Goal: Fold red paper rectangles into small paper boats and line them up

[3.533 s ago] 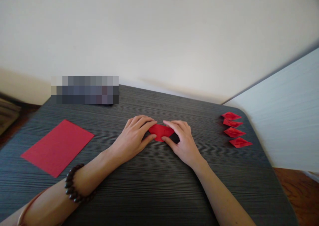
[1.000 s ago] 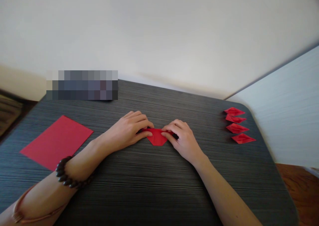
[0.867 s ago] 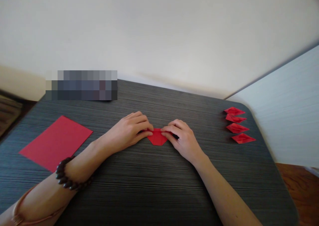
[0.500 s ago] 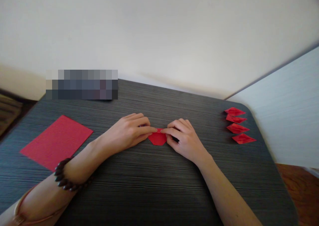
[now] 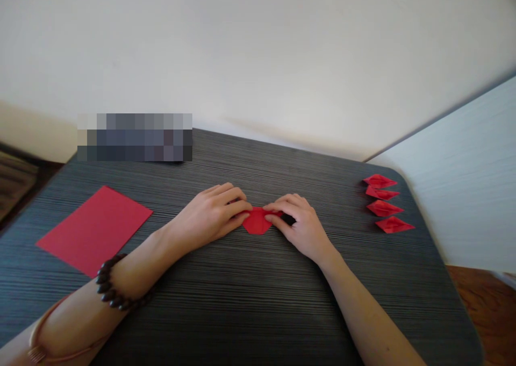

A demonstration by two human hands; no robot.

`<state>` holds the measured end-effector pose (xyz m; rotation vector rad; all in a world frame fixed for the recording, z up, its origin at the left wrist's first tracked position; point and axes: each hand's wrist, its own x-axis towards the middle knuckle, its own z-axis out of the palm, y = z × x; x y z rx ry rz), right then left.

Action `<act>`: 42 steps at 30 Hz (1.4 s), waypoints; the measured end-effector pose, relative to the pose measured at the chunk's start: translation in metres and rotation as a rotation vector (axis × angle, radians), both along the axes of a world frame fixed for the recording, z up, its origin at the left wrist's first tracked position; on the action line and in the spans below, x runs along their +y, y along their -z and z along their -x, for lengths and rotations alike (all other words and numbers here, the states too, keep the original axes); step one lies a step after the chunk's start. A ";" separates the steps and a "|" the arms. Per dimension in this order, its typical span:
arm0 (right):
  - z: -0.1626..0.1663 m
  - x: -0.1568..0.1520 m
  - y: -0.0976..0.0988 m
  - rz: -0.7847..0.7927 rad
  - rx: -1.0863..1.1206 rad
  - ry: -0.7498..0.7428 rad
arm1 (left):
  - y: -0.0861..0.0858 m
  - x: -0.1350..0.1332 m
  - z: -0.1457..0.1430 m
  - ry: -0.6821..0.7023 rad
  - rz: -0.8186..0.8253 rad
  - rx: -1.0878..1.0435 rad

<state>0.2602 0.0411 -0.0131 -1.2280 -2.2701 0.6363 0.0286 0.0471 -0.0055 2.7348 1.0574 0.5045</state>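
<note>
With left hand [image 5: 213, 212] and right hand [image 5: 298, 219], both nearly closed, we pinch the partly folded red paper [image 5: 257, 224], right of the red sheet [image 5: 97, 226]; four pointed red pieces [image 5: 385, 209], seemingly finished, sit farther right of that sheet, itself apparently unfolded.

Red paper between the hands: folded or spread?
Folded: the small red paper shows slanted lower corners and a crease, its sides held by the left hand and right hand.

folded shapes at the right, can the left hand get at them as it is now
Probably not easily: the right hand is between the left hand and the folded shapes, and both hands are holding the small paper.
</note>
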 end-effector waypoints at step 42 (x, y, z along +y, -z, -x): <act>0.023 -0.009 -0.001 -0.111 -0.101 0.268 | -0.017 -0.021 -0.017 -0.090 -0.100 0.163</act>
